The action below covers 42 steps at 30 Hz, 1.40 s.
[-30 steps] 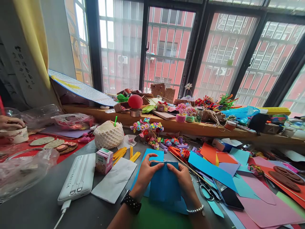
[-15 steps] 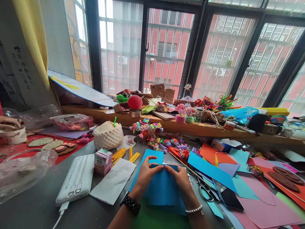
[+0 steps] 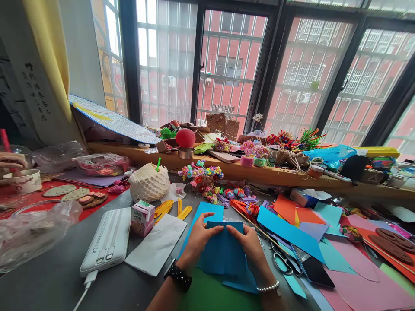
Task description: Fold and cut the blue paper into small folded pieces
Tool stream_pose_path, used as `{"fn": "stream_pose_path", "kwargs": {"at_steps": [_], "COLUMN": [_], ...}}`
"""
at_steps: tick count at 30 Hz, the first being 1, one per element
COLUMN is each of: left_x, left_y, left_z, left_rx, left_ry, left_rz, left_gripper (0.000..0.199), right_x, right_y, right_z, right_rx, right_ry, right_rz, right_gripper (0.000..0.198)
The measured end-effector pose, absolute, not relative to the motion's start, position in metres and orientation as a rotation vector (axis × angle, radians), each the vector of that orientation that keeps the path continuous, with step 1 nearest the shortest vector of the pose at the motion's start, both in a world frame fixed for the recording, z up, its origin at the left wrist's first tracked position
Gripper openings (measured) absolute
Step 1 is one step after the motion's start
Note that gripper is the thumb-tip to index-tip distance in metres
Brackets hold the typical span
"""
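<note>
A sheet of blue paper (image 3: 223, 252) is held up between my two hands, its top edge folded over. My left hand (image 3: 201, 235) pinches that edge with the thumb on the near side; a dark spotted band sits on the wrist. Close beside it, my right hand (image 3: 248, 242) grips the same edge, thumb tip near the other thumb, with a beaded bracelet on the wrist. Under the sheet lies a green surface (image 3: 207, 293). Behind my left hand another blue sheet (image 3: 210, 210) lies flat. Fingers behind the held paper are partly hidden.
Left of my hands are a white napkin (image 3: 157, 244), a drink carton (image 3: 142, 219) and a power bank (image 3: 106, 242) with a cable. Scissors (image 3: 282, 262), a phone (image 3: 313, 268) and coloured paper (image 3: 363, 280) lie right. Another person's hand (image 3: 13, 160) is over a paper bowl (image 3: 24, 181).
My thumbs have drawn slightly apart along the folded edge, and more of the fold shows. The whole view has shifted a little. At far left, the other person's hand has moved.
</note>
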<state>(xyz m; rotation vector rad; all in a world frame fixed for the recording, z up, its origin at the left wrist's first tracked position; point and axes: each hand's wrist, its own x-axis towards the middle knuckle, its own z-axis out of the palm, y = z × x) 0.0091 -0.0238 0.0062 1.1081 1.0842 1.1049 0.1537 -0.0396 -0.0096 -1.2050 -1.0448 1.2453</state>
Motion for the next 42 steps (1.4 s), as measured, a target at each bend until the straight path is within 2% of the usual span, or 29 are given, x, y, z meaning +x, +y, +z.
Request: {"fn": "stream_pose_path", "kwargs": {"at_steps": [10,18,24,30,37,42], "left_x": [0.009,0.011,0.014,0.014,0.014,0.014], "left_y": [-0.022,-0.021,-0.023,-0.023,-0.02,-0.021], "left_z": [0.0,-0.002,-0.001,-0.003,-0.008,-0.005], "left_rx": [1.051,1.0,0.941,0.877,0.971,0.966], "left_ry": [1.12,1.044,1.027,1.23,1.026,1.083], "left_rz": [1.106,1.041,1.102,1.147,1.118,1.116], "left_gripper": [0.053,0.068,0.063,0.069,0.062,0.061], "right_x": [0.152,0.153,0.153,0.153,0.154,0.154], "right_y": [-0.041,-0.043,-0.044,-0.045,-0.04,-0.041], "right_z": [-0.008,-0.007,-0.005,-0.005,-0.012,-0.011], "right_rx": [-1.166,-1.175,-1.181,-1.137,-1.168,-1.186], "right_ry": [-0.957,-0.971,-0.941,-0.923,-0.993,-0.984], "right_rz": [1.365,1.26,1.309,1.396,1.331,1.307], "right_gripper": [0.036,0.038,0.039,0.041,0.039,0.037]}}
